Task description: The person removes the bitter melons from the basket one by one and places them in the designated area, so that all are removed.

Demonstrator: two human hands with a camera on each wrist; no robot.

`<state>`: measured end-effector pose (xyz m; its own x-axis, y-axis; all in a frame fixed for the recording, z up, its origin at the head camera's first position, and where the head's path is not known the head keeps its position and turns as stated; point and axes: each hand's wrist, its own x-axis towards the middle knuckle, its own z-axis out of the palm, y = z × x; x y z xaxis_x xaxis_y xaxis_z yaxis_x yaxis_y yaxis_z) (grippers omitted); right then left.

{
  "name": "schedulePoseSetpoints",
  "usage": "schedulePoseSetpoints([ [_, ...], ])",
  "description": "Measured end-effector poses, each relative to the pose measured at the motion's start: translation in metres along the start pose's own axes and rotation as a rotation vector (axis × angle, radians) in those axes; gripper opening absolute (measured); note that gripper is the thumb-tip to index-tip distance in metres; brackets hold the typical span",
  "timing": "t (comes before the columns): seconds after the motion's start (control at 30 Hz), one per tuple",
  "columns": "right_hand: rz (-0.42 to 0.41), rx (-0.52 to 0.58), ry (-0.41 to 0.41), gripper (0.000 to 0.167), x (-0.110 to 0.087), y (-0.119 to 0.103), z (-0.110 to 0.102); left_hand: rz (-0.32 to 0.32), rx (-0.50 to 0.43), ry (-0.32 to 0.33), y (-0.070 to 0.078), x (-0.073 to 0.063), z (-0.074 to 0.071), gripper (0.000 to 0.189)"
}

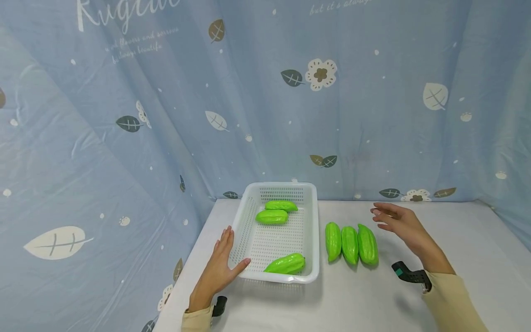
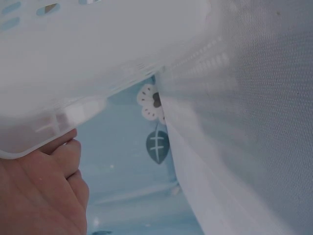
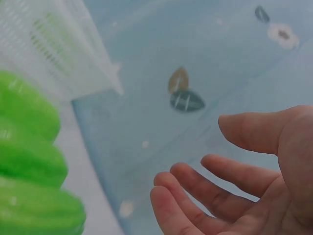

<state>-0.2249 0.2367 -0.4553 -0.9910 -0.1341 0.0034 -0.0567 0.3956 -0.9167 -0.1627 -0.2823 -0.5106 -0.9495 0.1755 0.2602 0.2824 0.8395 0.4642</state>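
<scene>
Cloth [image 1: 257, 106], pale blue with printed leaves and flowers, hangs in front of you at 12 o'clock and wraps round to 9, walling in the white tabletop [image 1: 352, 304] on those sides. Taking the white basket [image 1: 314, 240] as your clock face, your left hand [image 1: 220, 269] sits at 8 o'clock, its fingers straight against the rim and its thumb spread apart by the near corner. Inside, two green gourds [image 1: 271, 216] lie close together towards 12, and a third gourd [image 1: 286, 263] lies at 5, where the near rim covers its lower end. Outside at 3 o'clock, a row of three green gourds [image 1: 350, 245] lies side by side, just beyond the basket's raised wall, which stands between them and the interior. Your right hand [image 1: 404, 228] hovers between 2 and 3 o'clock of that row, apart from it, fingers loosely bent, thumb away from them, holding nothing. A black wrist device [image 1: 410, 273] juts out below that hand, and another black device [image 1: 219, 306] sits at your left cuff. In the left wrist view, the basket's side fills 10 to 12 o'clock and hides its contents.
</scene>
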Motion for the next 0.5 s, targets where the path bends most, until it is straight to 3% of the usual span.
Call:
schedulePoseSetpoints([
  [0.27, -0.115, 0.014, -0.036, 0.055, -0.002, -0.042, 0.015, -0.009, 0.009, -0.009, 0.001, 0.001, -0.001, 0.103],
  [0.5, -0.167, 0.006, -0.076, 0.053, 0.000, -0.071, 0.035, -0.017, -0.018, -0.020, 0.000, 0.001, -0.001, 0.104],
])
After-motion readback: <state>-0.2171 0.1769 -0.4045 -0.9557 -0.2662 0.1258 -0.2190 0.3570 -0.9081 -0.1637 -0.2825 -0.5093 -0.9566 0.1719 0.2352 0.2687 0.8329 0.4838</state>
